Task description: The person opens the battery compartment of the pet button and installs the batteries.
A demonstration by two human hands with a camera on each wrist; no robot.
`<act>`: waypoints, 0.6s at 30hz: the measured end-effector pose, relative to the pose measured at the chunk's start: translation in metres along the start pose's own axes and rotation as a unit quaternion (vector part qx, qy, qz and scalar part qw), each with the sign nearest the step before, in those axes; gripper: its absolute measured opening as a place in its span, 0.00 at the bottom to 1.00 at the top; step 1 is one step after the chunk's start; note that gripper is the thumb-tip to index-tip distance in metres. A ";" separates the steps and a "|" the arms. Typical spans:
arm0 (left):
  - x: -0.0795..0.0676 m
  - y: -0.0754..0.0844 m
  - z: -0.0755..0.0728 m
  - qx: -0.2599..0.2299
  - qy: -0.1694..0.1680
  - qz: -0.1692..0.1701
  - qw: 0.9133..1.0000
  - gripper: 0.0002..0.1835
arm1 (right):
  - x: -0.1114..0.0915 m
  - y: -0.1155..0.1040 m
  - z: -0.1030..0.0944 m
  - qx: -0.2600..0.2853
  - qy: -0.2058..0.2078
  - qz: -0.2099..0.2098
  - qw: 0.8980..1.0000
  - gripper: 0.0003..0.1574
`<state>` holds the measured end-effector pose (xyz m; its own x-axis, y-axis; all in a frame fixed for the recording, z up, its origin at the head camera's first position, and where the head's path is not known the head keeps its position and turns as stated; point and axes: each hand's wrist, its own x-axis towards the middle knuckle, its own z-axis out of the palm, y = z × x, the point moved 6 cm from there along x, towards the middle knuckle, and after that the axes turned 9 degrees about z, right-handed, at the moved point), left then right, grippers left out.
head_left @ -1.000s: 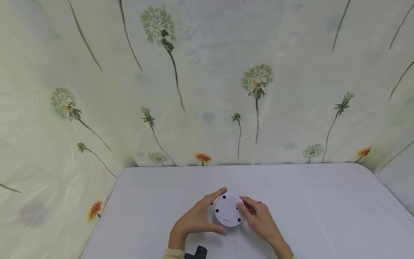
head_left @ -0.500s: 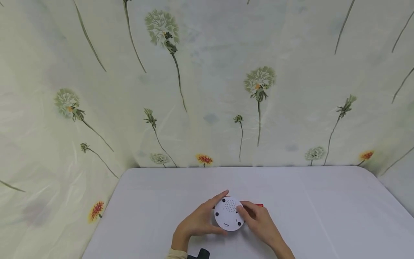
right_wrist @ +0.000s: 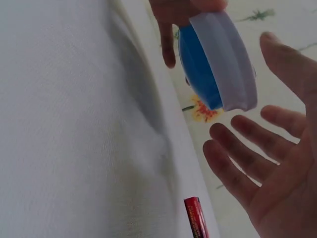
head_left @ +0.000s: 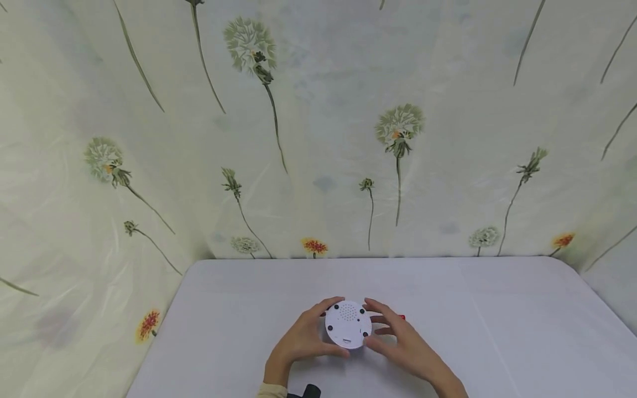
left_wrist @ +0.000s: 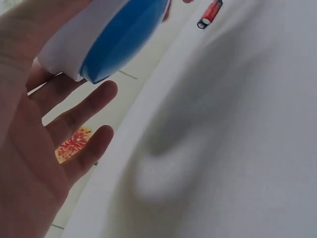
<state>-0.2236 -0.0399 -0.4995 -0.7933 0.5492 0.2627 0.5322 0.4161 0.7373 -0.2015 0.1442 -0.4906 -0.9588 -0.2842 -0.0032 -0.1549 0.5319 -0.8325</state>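
A round white device (head_left: 348, 325) with a ring of small holes and dark round feet faces up in the head view. Its other side is a domed blue face (left_wrist: 126, 42), seen in the left wrist view. My left hand (head_left: 301, 338) holds the device by its rim between thumb and fingers, above the table. On the other side, my right hand (head_left: 405, 344) has its fingers spread and relaxed. A gap shows between those fingers and the device in the right wrist view.
A red battery (right_wrist: 196, 218) lies on the white table (head_left: 497, 320), largely hidden behind my right hand in the head view. A flower-printed sheet (head_left: 318, 138) hangs behind the table. Something black (head_left: 312, 391) sits by my left wrist.
My right hand was pinching the device's right edge; it has let go and spread its fingers. The device has turned slightly and shifted a little left in my left hand.
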 end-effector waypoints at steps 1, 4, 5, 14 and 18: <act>0.000 -0.002 0.001 -0.002 0.003 0.003 1.000 0.53 | -0.001 -0.001 0.001 -0.005 -0.009 -0.014 1.000 0.46; 0.000 -0.007 0.004 -0.006 0.010 0.006 1.000 0.53 | -0.003 -0.004 0.004 -0.023 -0.022 -0.039 0.999 0.52; 0.000 -0.008 0.006 -0.006 0.012 0.006 1.000 0.53 | -0.003 -0.005 0.005 -0.033 -0.022 -0.050 0.998 0.52; 0.003 -0.018 0.016 -0.016 0.029 0.022 0.999 0.53 | -0.001 -0.001 0.007 -0.073 0.000 -0.096 0.993 0.48; 0.001 -0.019 0.018 0.024 0.034 0.009 0.999 0.53 | -0.002 -0.002 0.007 -0.080 0.004 -0.088 0.993 0.48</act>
<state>-0.2295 -0.0346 -0.5244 -0.8005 0.5079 0.3182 0.5591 0.4413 0.7019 -0.1976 0.1383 -0.4924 -0.9151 -0.3782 0.1398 -0.3559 0.5949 -0.7207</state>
